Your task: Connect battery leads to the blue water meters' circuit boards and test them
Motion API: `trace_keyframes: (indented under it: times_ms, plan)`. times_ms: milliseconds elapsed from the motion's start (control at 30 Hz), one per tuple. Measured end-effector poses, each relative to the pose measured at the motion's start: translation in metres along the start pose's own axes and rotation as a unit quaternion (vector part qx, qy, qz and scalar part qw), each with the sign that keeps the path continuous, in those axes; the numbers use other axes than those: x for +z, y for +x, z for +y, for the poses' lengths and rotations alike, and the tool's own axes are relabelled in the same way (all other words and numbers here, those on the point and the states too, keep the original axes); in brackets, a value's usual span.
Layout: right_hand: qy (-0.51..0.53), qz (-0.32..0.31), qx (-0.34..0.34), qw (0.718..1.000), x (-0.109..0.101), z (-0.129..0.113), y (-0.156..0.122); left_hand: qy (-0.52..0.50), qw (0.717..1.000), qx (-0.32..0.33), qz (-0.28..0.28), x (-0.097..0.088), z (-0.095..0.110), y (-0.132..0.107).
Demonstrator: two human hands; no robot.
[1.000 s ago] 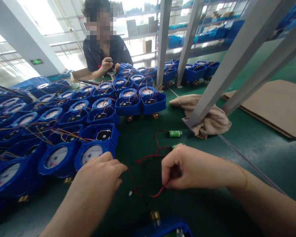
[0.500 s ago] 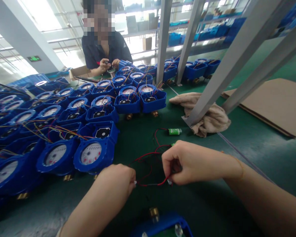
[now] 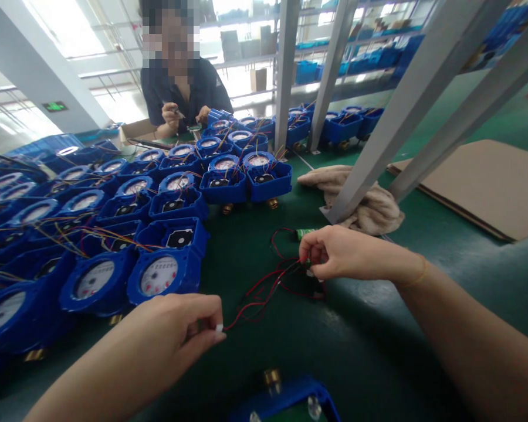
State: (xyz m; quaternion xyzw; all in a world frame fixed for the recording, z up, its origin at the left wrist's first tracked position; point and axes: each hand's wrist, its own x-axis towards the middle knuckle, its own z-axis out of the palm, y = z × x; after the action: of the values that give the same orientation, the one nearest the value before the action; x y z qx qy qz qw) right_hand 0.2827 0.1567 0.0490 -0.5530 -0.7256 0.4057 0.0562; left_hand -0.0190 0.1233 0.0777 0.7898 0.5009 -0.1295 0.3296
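Note:
My left hand (image 3: 182, 328) is closed in a pinch on the white connector at one end of a red and black wire lead (image 3: 264, 290) lying on the green table. My right hand (image 3: 334, 252) is closed on the other part of that lead, next to a small green battery (image 3: 303, 233) half hidden behind its fingers. The wires stretch slack between the two hands. The nearest blue water meter (image 3: 162, 272) stands just left of my left hand.
Several rows of blue water meters (image 3: 176, 202) with loose coloured wires fill the left and back. Across the table a person (image 3: 176, 88) handles small parts. A beige cloth (image 3: 374, 205) lies under grey slanted frame legs (image 3: 378, 146). Cardboard sheet (image 3: 484, 181) at right. Another blue meter (image 3: 286, 404) at the near edge.
My right hand moved up and away with its end of the wires, toward the battery. My left hand drew back left with the white connector, pulling the lead out longer.

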Motion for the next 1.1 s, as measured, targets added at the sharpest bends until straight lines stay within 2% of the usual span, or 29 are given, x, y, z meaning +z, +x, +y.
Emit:
trace_keyframes:
  times_ms: [167,367,467,533,667,733,800,900,1100]
  plan:
    - [-0.02,-0.043,0.01,0.999,0.001,-0.003,-0.002,-0.046,0.997,0.001,0.054,-0.005,-0.01,-0.009]
    - [0.029,-0.123,-0.023,0.992,0.012,-0.019,-0.007,-0.074,0.996,0.0,0.041,-0.002,-0.011,-0.007]
    - [0.059,-0.171,-0.042,0.983,0.015,-0.025,-0.01,-0.07,0.996,0.02,0.056,0.0,-0.009,-0.002]
    - [0.046,-0.126,-0.065,0.989,0.013,-0.025,-0.012,-0.071,0.994,0.03,0.074,0.0,-0.008,0.0]
    - [0.006,0.056,-0.088,0.995,0.009,-0.024,-0.015,-0.094,0.993,0.024,0.066,-0.001,-0.005,-0.001]
    - [0.031,0.114,-0.088,0.989,0.01,-0.026,-0.017,-0.117,0.991,0.01,0.058,0.001,-0.004,-0.001]
    - [0.096,0.107,-0.087,0.986,0.013,-0.03,-0.02,-0.162,0.985,0.001,0.059,0.003,-0.004,0.0]
    - [0.181,0.049,-0.097,0.978,0.019,-0.038,-0.025,-0.225,0.973,0.004,0.055,0.006,-0.003,0.001]
    - [0.2,0.054,-0.124,0.97,0.019,-0.044,-0.036,-0.21,0.977,-0.004,0.043,0.005,0.013,-0.009]
